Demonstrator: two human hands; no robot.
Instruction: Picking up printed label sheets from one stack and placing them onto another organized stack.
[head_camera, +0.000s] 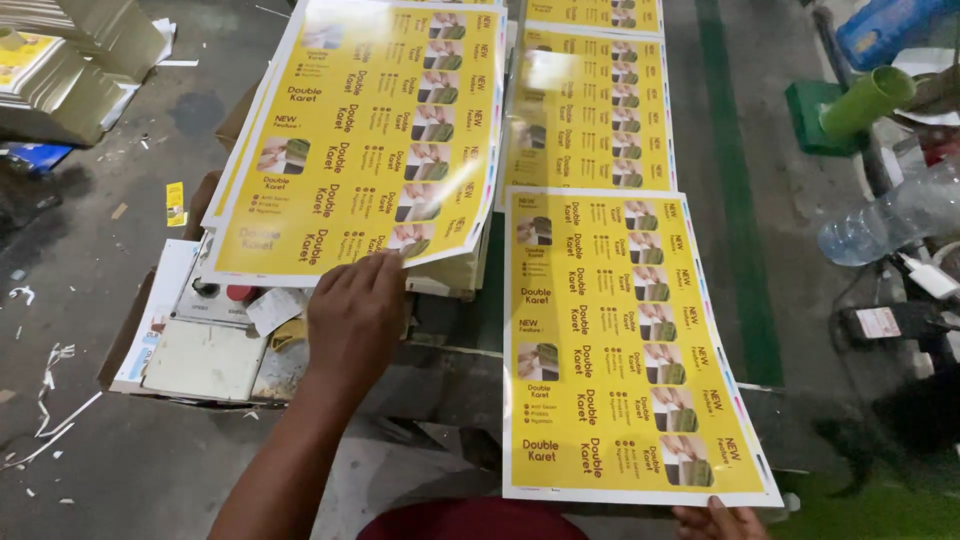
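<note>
**Two hands on yellow printed sheets**

Nearest the camera, the right hand shows only its fingertips at the bottom edge, touching the near edge of a yellow printed sheet; whether it grips the sheet cannot be told. That sheet lies flat, running from the near edge toward the middle of the scene. The left hand reaches far and left, fingers loosely spread, their tips on the near right corner of the top sheet of a stack of yellow sheets, which lifts slightly there. More yellow sheets lie far and right of the stack. A control box with a red button sits partly hidden under the stack. A clear plastic bottle lies at right, beside a green tube.
</note>
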